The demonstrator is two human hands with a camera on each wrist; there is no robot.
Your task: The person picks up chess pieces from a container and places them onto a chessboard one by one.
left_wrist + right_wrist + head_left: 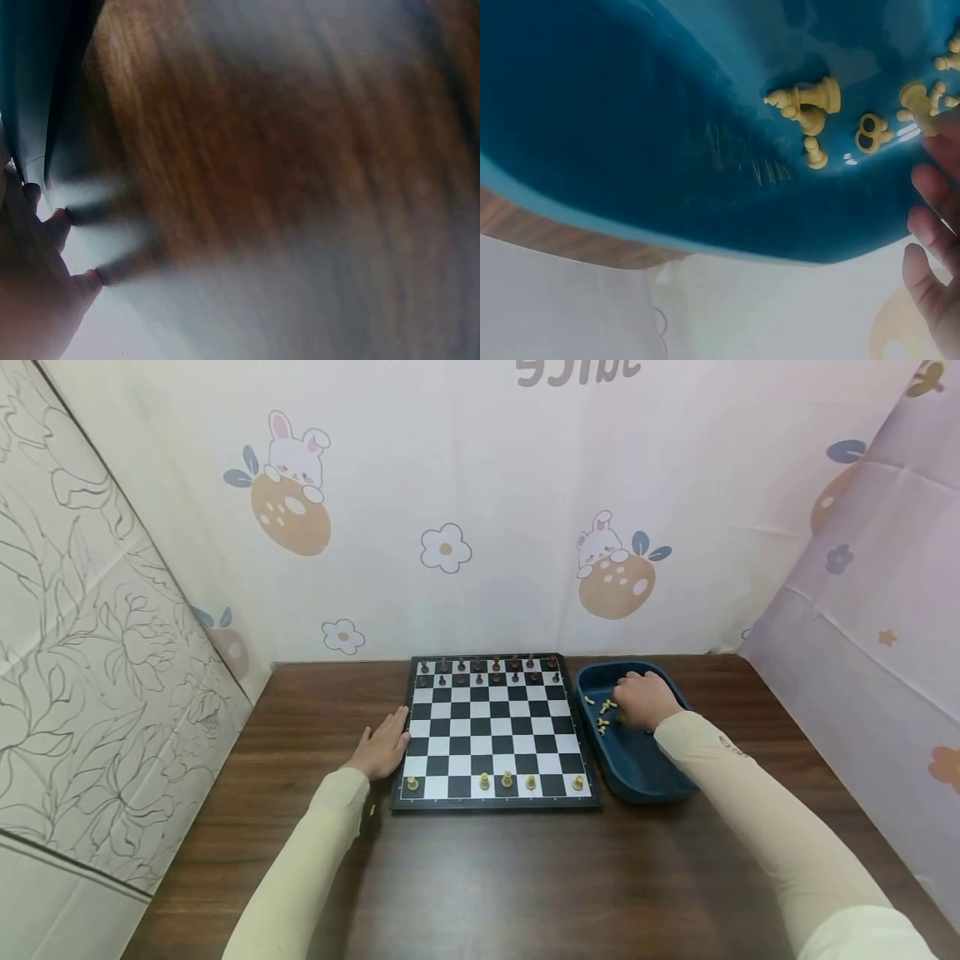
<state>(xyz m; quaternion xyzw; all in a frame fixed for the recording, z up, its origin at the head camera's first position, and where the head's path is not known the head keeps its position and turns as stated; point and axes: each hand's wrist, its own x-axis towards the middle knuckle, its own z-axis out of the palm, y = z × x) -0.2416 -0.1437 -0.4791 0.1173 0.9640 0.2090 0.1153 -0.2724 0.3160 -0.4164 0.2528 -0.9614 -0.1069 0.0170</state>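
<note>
A black-and-white chessboard (491, 727) lies on the table. Dark chess pieces (479, 679) fill its two far rows, and several pale yellow pieces (507, 780) stand spaced along its near row. My left hand (382, 748) rests flat against the board's left edge, fingers extended. To the right of the board, my right hand (645, 700) is down inside a blue tray (637, 772). In the right wrist view its fingertips pinch a pale yellow chess piece (918, 103), partly hidden by the fingers. Other yellow pieces (816, 154) lie loose in the tray.
The brown wooden table (480, 877) extends in front of and beside the board. A printed cloth (480, 485) hangs directly behind the table, with another on the right. A white panel with flower line drawings (97, 610) borders the left side.
</note>
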